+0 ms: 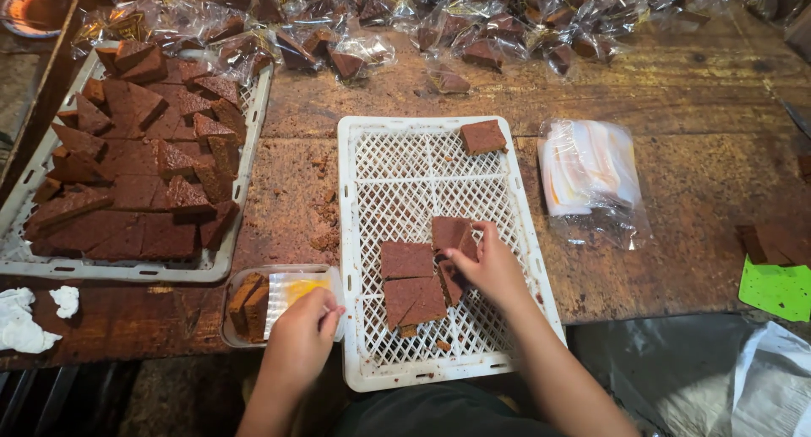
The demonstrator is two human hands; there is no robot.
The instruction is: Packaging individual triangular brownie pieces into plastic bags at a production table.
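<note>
- Right hand at 5 o'clock of the white lattice tray, fingers pinching the cake slice; grasp closed on it, slice tilted off the mesh, probably to peel it from its neighbours.
- Slice long axis runs roughly 12–6, top edge toward 12.
- Two more flat slices touch it at 8 o'clock; lone piece sits at the tray's 1 o'clock corner.
- Left hand curled around the clear plastic tub, gripping its near rim, likely steadying it; tub already holds upright brown slices and something yellow.
- Full tray of cut cake at 9 o'clock; stack of bags at 3; wrapped pieces at 12.
</note>
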